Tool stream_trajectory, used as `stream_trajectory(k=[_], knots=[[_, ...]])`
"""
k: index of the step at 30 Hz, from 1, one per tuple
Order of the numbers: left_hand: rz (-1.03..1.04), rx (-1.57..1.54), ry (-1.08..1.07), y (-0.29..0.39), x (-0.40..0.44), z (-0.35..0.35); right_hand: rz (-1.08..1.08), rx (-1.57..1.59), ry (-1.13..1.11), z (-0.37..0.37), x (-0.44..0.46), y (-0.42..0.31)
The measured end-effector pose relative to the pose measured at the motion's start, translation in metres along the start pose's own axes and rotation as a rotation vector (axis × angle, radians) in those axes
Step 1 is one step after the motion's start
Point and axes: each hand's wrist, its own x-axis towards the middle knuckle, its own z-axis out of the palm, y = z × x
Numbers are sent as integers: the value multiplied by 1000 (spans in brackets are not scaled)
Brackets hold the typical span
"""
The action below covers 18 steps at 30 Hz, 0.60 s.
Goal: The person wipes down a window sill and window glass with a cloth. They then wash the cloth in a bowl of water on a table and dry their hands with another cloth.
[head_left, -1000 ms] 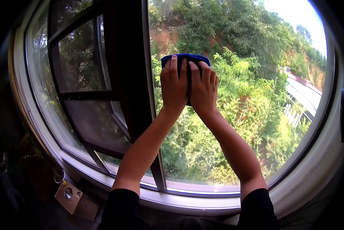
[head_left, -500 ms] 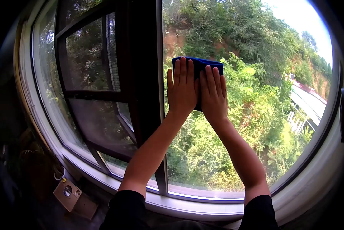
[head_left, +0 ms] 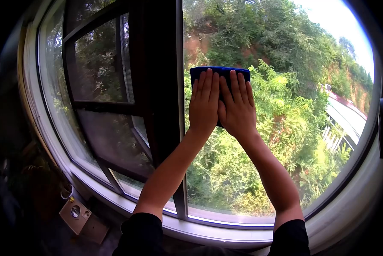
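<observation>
A folded dark blue cloth [head_left: 220, 70] lies pressed against the window glass [head_left: 285, 170]. My left hand [head_left: 203, 104] is flat over its left part, fingers stretched upward. Over the right part lies my right hand [head_left: 239, 106], also flat, with its fingers slightly spread. The two hands are side by side, thumbs close together at the middle of the cloth. Most of the cloth is hidden behind them; its top edge and a strip between the hands show. Neither hand is wrapped round it.
A dark vertical window frame [head_left: 163, 85] stands left of the hands, beside screened panels [head_left: 106, 64]. The white sill [head_left: 217, 234] curves along the bottom. At lower left sits a beige box-like object [head_left: 75, 215]. Trees and a pale roof [head_left: 347, 115] show outside.
Both hands and the cloth sit slightly lower in view. My left fingers have shifted right and lean closer to my right hand. More of the cloth's upper left corner shows.
</observation>
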Motion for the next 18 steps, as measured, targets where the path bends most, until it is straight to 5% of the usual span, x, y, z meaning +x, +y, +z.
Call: stream_trajectory(k=[18], knots=[[-76, 214, 11, -25, 46, -6, -28, 100, 217, 13, 57, -6]])
